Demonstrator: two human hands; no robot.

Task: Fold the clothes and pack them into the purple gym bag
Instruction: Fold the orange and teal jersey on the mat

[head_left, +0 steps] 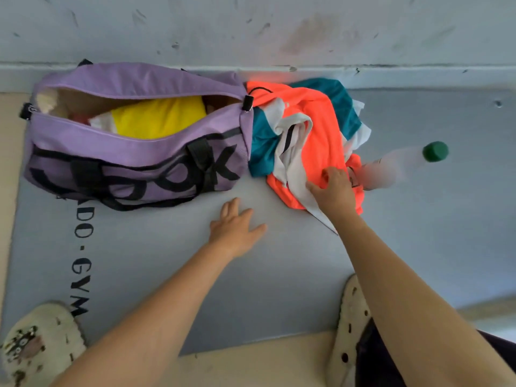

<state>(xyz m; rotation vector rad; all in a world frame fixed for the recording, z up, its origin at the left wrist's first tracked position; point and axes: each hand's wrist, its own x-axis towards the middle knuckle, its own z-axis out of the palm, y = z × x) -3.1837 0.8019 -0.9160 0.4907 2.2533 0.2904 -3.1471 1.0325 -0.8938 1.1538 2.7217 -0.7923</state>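
Observation:
The purple gym bag (134,152) lies on the grey mat against the wall, its top zip open. Inside it sit a folded yellow garment (159,118) and some white cloth. To the right of the bag lies a crumpled heap: an orange garment (318,127) with white trim over a teal one (261,146). My right hand (333,188) grips the near edge of the orange garment, fingers curled into the cloth. My left hand (234,227) hovers over the mat in front of the bag, fingers spread, holding nothing.
A clear bottle with a green cap (435,151) lies just right of the heap. The grey mat (279,289) has black lettering at its left. My two pale shoes (39,344) stand at the mat's near edge. A scuffed wall runs behind.

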